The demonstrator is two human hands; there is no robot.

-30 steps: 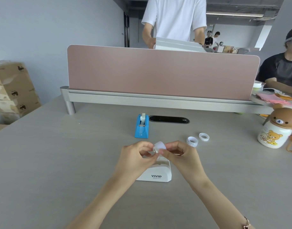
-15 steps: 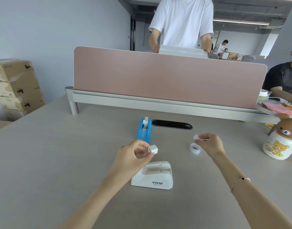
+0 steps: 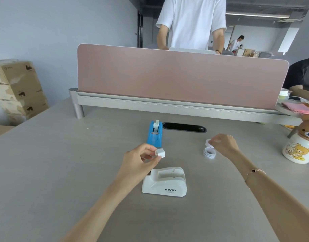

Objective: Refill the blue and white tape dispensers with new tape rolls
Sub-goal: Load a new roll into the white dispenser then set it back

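From the head camera, your left hand (image 3: 141,160) pinches a small white spool (image 3: 160,153) above the white dispenser (image 3: 165,183), which sits on the desk (image 3: 62,172) with its slot bare. Your right hand (image 3: 223,143) pinches a tape roll (image 3: 208,142) just over another roll (image 3: 209,153) lying flat. The blue dispenser (image 3: 155,135) stands farther back, tape already in it.

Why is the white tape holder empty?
Empty, yes: the white dispenser shows a bare slot on top with no roll in it. The left hand holds its white spool above.
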